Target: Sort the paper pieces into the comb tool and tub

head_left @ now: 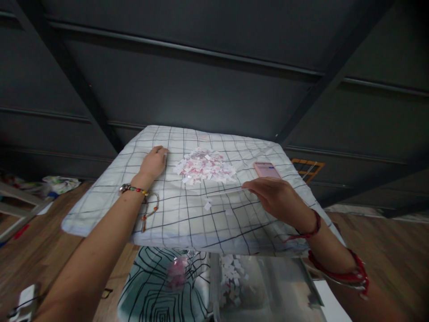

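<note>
One thin, pale, stick-like tool (226, 191) is pinched in the fingertips of the right hand (273, 199), reaching leftward just in front of a heap of small white and pink paper slips (206, 167). The left hand (154, 164) lies relaxed, palm down, on the white checked cloth (181, 219) beside the heap; below, a grey translucent plastic box (284, 284) holds white paper pieces (232, 273) along its left side.
</note>
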